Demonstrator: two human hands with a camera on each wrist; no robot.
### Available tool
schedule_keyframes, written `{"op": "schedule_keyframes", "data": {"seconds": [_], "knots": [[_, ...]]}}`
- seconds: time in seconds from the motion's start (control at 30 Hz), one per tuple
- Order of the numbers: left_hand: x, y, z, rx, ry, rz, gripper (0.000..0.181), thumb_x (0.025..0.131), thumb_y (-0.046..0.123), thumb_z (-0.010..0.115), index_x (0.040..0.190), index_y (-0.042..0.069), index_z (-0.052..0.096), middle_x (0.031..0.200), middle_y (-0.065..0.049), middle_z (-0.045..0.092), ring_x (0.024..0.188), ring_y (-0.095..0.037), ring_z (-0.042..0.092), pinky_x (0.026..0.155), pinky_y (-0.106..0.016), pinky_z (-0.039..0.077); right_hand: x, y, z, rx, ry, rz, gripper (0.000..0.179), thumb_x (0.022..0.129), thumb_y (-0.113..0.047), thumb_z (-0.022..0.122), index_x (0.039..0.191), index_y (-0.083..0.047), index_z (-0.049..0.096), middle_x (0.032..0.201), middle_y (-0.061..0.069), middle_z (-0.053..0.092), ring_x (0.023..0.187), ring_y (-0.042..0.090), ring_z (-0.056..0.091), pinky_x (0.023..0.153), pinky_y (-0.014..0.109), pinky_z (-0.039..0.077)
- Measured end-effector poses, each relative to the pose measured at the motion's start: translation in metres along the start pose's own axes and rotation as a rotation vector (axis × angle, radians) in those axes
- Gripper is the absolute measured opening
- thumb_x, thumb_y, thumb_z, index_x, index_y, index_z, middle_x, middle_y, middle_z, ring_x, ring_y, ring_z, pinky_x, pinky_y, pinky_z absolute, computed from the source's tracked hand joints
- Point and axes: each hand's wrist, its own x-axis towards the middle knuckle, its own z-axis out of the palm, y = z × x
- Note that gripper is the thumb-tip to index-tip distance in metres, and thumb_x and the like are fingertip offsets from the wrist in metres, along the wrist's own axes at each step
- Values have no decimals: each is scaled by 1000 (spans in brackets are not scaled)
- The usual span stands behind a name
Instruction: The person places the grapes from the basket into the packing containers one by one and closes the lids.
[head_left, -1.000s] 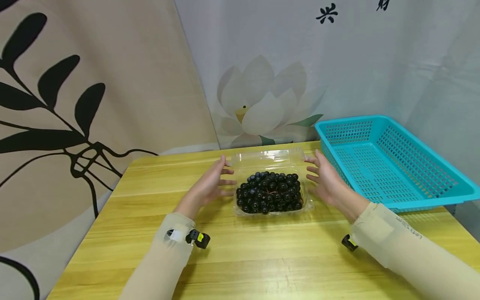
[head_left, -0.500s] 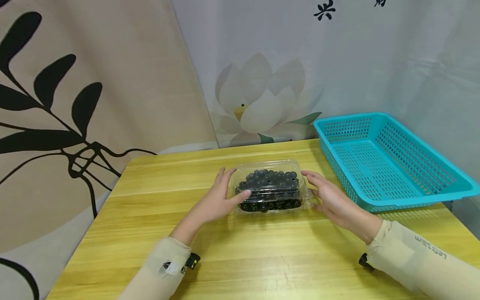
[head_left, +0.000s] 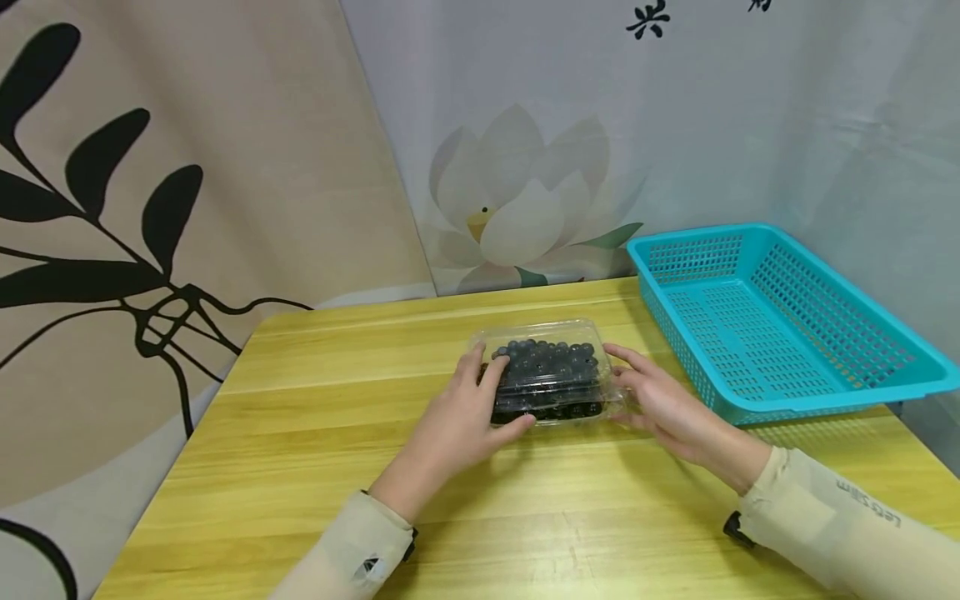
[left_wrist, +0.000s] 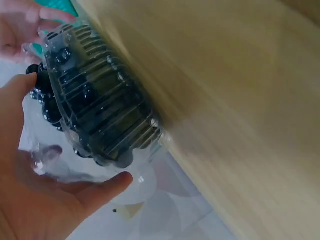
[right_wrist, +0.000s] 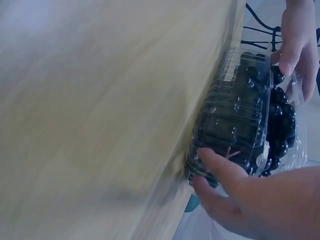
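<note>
A clear plastic clamshell box [head_left: 547,327] of dark grapes [head_left: 547,367] sits on the wooden table, its lid folded over the fruit. Along the near side, dark fruit shows between lid and ribbed tray in both wrist views. My left hand [head_left: 453,425] rests on the box's left part, its fingers spread on the lid and thumb at the front edge. My right hand [head_left: 667,408] holds the right end; in the right wrist view its fingers [right_wrist: 222,167] bend against the ribbed tray. Its palm side is hidden in the head view.
A turquoise plastic basket [head_left: 720,400] with holed walls stands at the right, close beyond my right hand. The wooden table [head_left: 322,400] reaches back to a printed curtain [head_left: 360,167] with leaves and a lotus.
The lid has come from folded back to down over the grapes. Both hands came in to the box's sides; the left then slid right onto the lid while the right barely moved.
</note>
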Motion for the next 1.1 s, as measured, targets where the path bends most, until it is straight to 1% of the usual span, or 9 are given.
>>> {"op": "schedule_keyframes", "data": {"seconds": [0.13, 0.23, 0.5, 0.6, 0.77, 0.87, 0.97, 1.07, 1.1], "knots": [[-1, 2, 2, 118, -24, 50, 85, 103, 71, 50, 168, 18, 34, 177, -24, 17, 154, -52, 40, 86, -54, 66, -1, 1, -2, 9, -8, -7, 74, 110, -12, 39, 174, -24, 5, 178, 26, 2, 161, 53, 13, 123, 63, 42], [-2, 2, 5, 203, -26, 95, 79, 107, 67, 45, 168, 16, 35, 175, -28, 22, 150, -53, 44, 85, -52, 67, -2, 2, -3, 6, -26, -16, 74, 110, -11, 38, 174, -23, 3, 178, 27, 2, 161, 55, 15, 123, 63, 42], [-4, -4, 13, 392, 127, 256, 66, 111, 53, 49, 160, 9, 46, 163, -33, 43, 134, -52, 63, 71, -43, 68, -3, 14, -7, 23, -76, -28, 81, 106, -5, 40, 173, -24, -2, 176, 32, 3, 162, 55, 13, 121, 65, 40], [-3, -6, 15, 422, 156, 287, 63, 111, 50, 50, 158, 9, 48, 160, -34, 47, 130, -52, 65, 78, -45, 68, -5, 17, -8, 49, -92, -18, 81, 108, -7, 42, 173, -26, -2, 176, 32, 1, 161, 54, 14, 122, 66, 38], [-4, -6, 10, 475, 130, 280, 64, 112, 54, 47, 160, 11, 47, 161, -31, 47, 133, -49, 64, 95, -50, 65, -9, 22, -7, 93, -84, 4, 80, 112, -13, 46, 173, -23, -5, 173, 37, 7, 156, 58, 27, 120, 61, 45], [-5, -7, 8, 415, 51, 242, 74, 110, 64, 41, 165, 15, 41, 168, -29, 37, 144, -50, 54, 97, -52, 64, -10, 26, -8, 109, -84, 41, 76, 114, -20, 47, 171, -8, -2, 168, 39, 19, 147, 55, 44, 116, 53, 53], [-6, -11, 7, 216, -45, 150, 75, 109, 68, 34, 169, 24, 33, 178, -22, 15, 156, -48, 39, 97, -55, 63, -10, 29, -10, 111, -106, 89, 71, 115, -26, 48, 164, 9, 10, 157, 38, 38, 129, 42, 63, 110, 45, 59], [-7, -16, 5, -43, -95, 22, 59, 113, 60, 31, 168, 37, 31, 181, -13, -4, 155, -46, 40, 96, -57, 61, -8, 28, -12, 96, -121, 115, 60, 115, -27, 48, 151, 16, 29, 137, 28, 56, 108, 27, 70, 102, 39, 63], [-7, -17, 4, -126, -108, -20, 53, 115, 56, 30, 166, 42, 32, 181, -11, -8, 147, -46, 52, 92, -57, 62, -8, 27, -12, 79, -128, 112, 56, 114, -27, 48, 147, 17, 35, 130, 24, 60, 104, 25, 71, 99, 38, 64]]}}
